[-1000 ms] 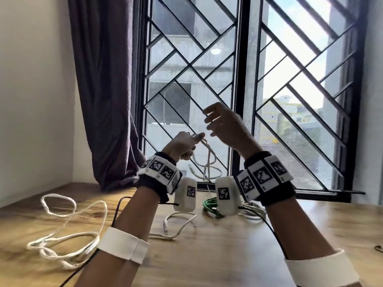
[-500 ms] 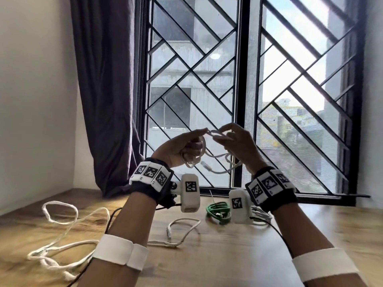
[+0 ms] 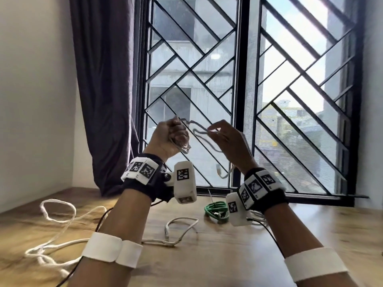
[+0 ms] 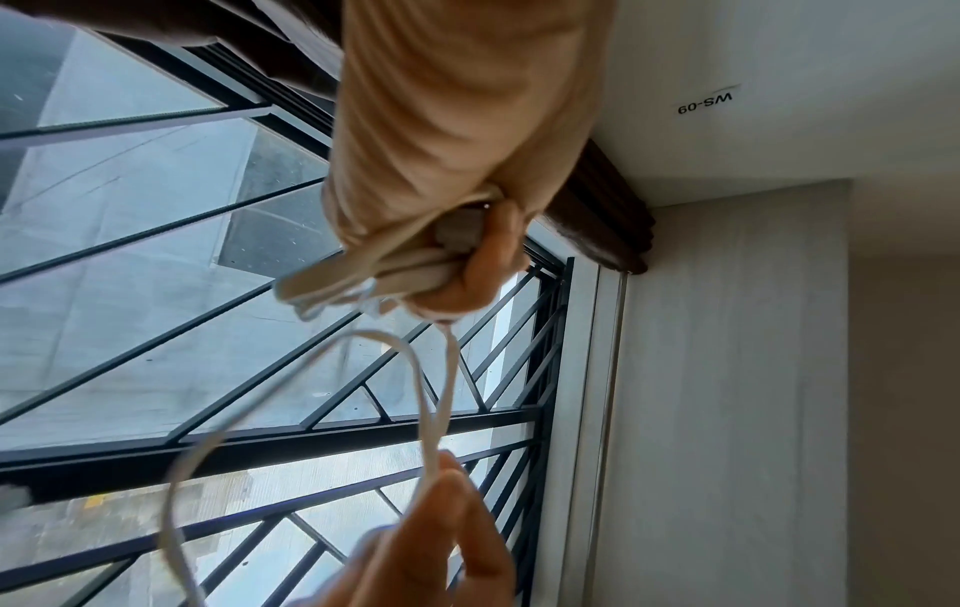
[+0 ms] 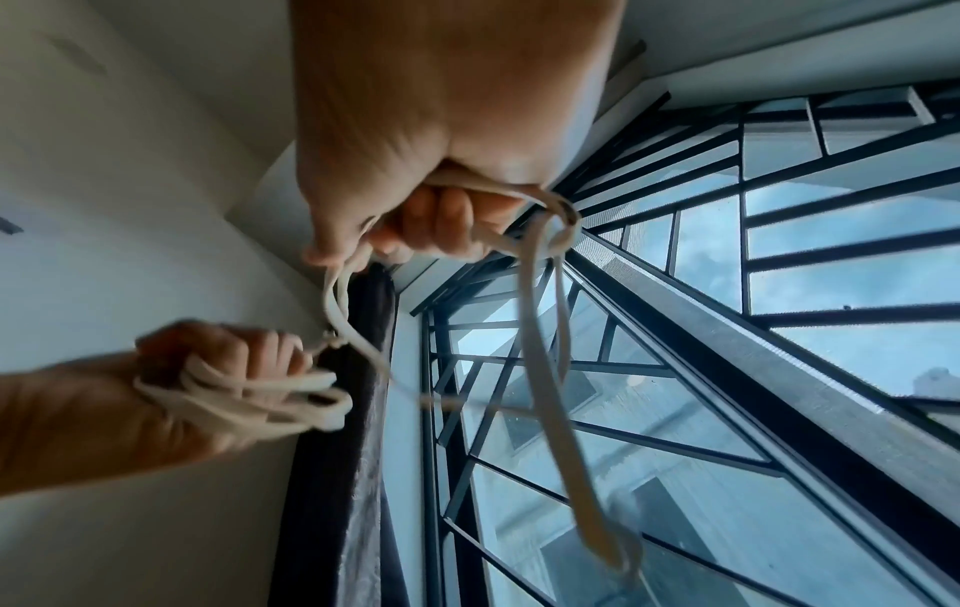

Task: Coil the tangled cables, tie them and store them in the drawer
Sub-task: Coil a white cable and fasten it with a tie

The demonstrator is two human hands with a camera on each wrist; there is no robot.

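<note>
- Left hand (image 3: 169,139): clenched round a bundle of loops of the white cable (image 3: 204,136), held up at chest height in front of the window (image 3: 290,96). In the left wrist view the loops (image 4: 364,275) stick out of the fist, and a plug-like end sits between thumb and fingers.
- Right hand (image 3: 227,139): pinching the free run of the same cable between thumb and fingertips, just beside the left fist. Its tail hangs below the hand, with the connector (image 3: 219,170) dangling.
- Change: one second back the right hand was raised, open, and off the cable, while the left held the coil lower. Half a second back both hands met at the coil. Now they have parted slightly, with a short length of cable stretched between them.
- Reading: the right hand has picked up the tail and seems to be winding it round the bundle, so coiling looks finished for this cable and tying has begun. No knot can be confirmed, as motion blur hides the crossing.
- Left on the table (image 3: 207,266): a loose white rope (image 3: 53,230) at far left, another white cable (image 3: 180,228) in the middle, and a green cable (image 3: 215,210) already coiled near the window.
- Drawer: not in view, so storing is not yet started.
- Risk (judgement): slack in the pinched run could let the loops spring open.
</note>
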